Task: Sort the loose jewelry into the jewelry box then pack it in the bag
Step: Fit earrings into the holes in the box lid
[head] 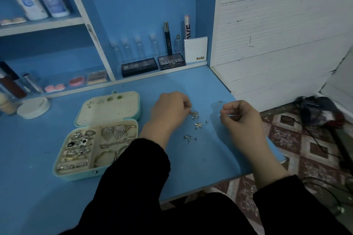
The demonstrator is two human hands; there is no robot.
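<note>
Mid-frame, I see left hand [170,108] pinching a loose earring [191,113] for the open jewelry box [80,176] (right hand [240,118] curled, contents unclear).

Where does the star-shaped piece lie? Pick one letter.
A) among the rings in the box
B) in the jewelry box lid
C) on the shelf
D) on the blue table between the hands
D: the star-shaped piece lies loose on the blue table, between the left hand, which pinches a small earring, and the right hand, apart from the open jewelry box.
</note>
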